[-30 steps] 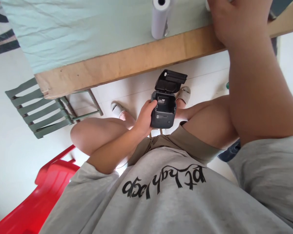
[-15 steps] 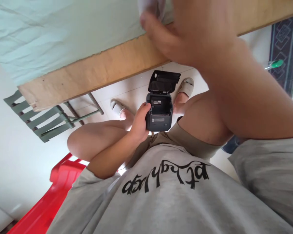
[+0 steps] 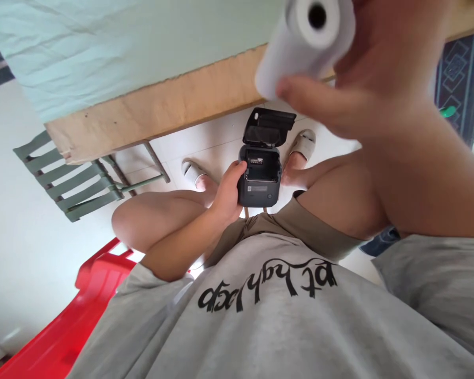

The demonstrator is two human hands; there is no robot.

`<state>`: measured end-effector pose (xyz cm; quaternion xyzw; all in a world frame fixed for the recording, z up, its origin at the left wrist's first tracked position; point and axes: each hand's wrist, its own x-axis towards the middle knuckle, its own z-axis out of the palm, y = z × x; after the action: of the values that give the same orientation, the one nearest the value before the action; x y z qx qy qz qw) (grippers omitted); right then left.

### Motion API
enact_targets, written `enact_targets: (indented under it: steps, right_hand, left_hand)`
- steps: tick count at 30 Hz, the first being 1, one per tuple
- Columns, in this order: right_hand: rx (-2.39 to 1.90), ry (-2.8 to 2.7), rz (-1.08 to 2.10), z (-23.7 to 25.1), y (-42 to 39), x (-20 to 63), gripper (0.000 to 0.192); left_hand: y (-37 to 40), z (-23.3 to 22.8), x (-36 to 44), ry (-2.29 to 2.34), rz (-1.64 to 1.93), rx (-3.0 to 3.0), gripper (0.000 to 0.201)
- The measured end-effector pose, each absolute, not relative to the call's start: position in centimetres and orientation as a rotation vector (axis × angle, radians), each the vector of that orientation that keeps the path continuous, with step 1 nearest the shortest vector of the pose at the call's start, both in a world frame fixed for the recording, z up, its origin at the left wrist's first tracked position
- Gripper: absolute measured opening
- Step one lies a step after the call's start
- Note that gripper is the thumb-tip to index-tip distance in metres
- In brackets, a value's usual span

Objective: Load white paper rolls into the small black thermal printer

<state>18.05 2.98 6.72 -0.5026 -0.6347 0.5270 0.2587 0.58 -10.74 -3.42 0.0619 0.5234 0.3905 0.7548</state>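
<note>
Paper roll: a white paper roll [image 3: 290,60] is held at the upper middle of the frame, tilted, with its round end and dark core hole turned toward the top; its lower end is seen against the wooden table edge.
Right hand: the roll is gripped by the right hand [image 3: 383,95] at the upper right; the thumb is pressed along the roll's lower side, while the other fingers are blurred and partly hidden by the roll.
Black device: a black device [image 3: 260,171] is held near the middle of the frame, below the roll and apart from it; its lid [image 3: 268,126] is swung up, and a hollow with a small label inside is exposed.
Left hand: the device is clasped from its left side by the left hand [image 3: 227,195], the thumb laid at the upper left of the body; the remaining fingers are hidden underneath.
Table: the upper left is filled by a table [image 3: 161,100], covered with a pale green cloth [image 3: 134,47] up to its bare wooden edge.
Seats: a green strapped stool [image 3: 79,187] is seen at the left, and a red chair [image 3: 82,300] at the lower left.
Clothing: the bottom is filled by a grey shirt [image 3: 260,337] marked with black lettering.
</note>
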Motion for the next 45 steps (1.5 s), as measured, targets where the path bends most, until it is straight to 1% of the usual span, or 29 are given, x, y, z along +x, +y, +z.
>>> enact_targets:
  steps: [1,2,4,6,8,9,12,15,18,25,28,35,39,41,45]
  right_hand:
    - [-1.178,-1.851,1.274,6.8,1.9,18.6,0.078]
    - [-1.079,-1.903,1.212,6.7,0.8,19.0,0.072]
    - [-1.017,-1.93,1.296,6.4,-1.1,19.4,0.061]
    - [-1.087,-1.922,1.43,5.8,-2.4,19.3,0.051]
    - [-1.167,-2.025,1.43,4.8,-3.0,19.1,0.044]
    - [-1.197,-2.118,1.38,4.2,-3.0,19.0,0.043]
    - [-1.261,-2.41,1.195,2.6,-2.9,18.6,0.051]
    - [-1.376,-2.626,0.95,1.3,-2.6,18.2,0.051]
    - [-1.471,-2.756,0.818,0.8,-2.3,17.8,0.053]
    - [-1.532,-2.844,0.727,1.3,-2.0,17.2,0.045]
    - [-1.546,-2.857,0.716,1.3,-2.1,17.3,0.045]
    - [-1.625,-2.873,0.714,1.7,-2.3,17.1,0.046]
    - [-1.687,-2.866,0.638,1.5,-2.6,16.8,0.045]
    - [-1.65,-2.853,0.628,1.2,-2.6,16.9,0.043]
    - [-1.551,-2.856,0.702,0.7,-2.4,17.4,0.03]
  left_hand:
    - [-10.7,-3.4,0.6,1.127,0.86,0.139,0.04]
    - [-10.7,-3.4,0.7,1.128,0.874,0.133,0.04]
    - [-10.7,-3.5,0.8,1.162,0.912,0.099,0.037]
    - [-10.6,-3.6,0.9,1.206,0.938,0.063,0.034]
    - [-10.5,-3.7,1.0,1.225,0.956,0.046,0.032]
    - [-10.5,-3.8,1.1,1.224,0.959,0.043,0.031]
    - [-10.3,-3.8,1.4,1.211,0.944,0.031,0.03]
    - [-9.9,-3.6,1.7,1.194,0.915,0.014,0.031]
    - [-9.6,-3.4,2.0,1.2,0.916,-0.01,0.028]
    - [-9.4,-3.6,1.9,1.23,0.909,-0.016,0.029]
    - [-9.5,-3.6,1.8,1.231,0.898,-0.015,0.03]
    - [-9.4,-3.2,2.1,1.181,0.936,-0.009,0.024]
    - [-9.5,-3.3,2.2,1.217,0.925,-0.027,0.026]
    - [-9.6,-3.3,2.2,1.225,0.919,-0.026,0.025]
    - [-9.5,-3.3,2.1,1.211,0.914,-0.016,0.025]
